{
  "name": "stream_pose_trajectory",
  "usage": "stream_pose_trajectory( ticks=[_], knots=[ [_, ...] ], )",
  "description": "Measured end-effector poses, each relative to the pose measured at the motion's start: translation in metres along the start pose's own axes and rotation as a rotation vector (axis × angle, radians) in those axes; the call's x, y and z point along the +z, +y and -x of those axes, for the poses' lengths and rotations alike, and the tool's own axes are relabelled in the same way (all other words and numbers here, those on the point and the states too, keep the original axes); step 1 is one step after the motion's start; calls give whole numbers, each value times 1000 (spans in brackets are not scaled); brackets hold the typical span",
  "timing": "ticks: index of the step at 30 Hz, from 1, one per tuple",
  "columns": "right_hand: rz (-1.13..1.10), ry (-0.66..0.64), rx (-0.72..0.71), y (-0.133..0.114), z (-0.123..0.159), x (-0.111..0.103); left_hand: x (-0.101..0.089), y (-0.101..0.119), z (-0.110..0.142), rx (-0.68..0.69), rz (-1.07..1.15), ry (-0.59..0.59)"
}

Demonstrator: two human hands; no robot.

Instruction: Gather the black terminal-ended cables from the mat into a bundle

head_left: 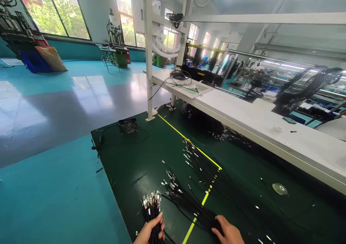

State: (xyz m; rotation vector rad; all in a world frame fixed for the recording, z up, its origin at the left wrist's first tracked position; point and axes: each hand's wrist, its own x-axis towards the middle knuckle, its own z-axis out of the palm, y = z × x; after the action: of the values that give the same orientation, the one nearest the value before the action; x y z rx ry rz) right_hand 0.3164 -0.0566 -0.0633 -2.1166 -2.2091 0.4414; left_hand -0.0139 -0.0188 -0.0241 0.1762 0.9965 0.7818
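Gripping a bundle of cables (152,209) in my left hand (149,232) at bottom centre, I'd keep its tips even while my open right hand (228,232) presses the loose cables (189,204) on the surface (129,164).

A factory assembly hall for cable or wire harness work. In the foreground a dark green work mat (135,164) marked with yellow tape lines (189,143) carries many loose black cables with metal terminals (200,168) and a small fan (128,125). A long white workbench (243,114) runs toward the upper right, with racks of hanging cables (305,89) beyond it. At left, a glossy teal and grey painted floor (54,103), green machines (119,51) in the upper middle, and large windows (54,9) along the far wall.
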Motion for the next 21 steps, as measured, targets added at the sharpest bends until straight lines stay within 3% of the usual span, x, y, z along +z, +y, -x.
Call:
stream_pose_trajectory(
  ticks=[4, 9, 12, 18, 21],
  knots=[
    [-72, 27, 93, 5, 5, 12, 3, 2, 3, 0, -1, 33],
    [-283, 91, 218, -5, 3, 11, 3, 3, 3, 2, 19, 27],
    [-366, 97, 257, -4, 1, 0, 2, 2, 0, 0, 26, 21],
    [-431, 243, 269, 6, 6, -35, 4, 3, 0, -11, 25, 41],
    [-482, 303, 264, 8, 15, -38, 6, 3, 1, -13, 37, 50]
  ],
)
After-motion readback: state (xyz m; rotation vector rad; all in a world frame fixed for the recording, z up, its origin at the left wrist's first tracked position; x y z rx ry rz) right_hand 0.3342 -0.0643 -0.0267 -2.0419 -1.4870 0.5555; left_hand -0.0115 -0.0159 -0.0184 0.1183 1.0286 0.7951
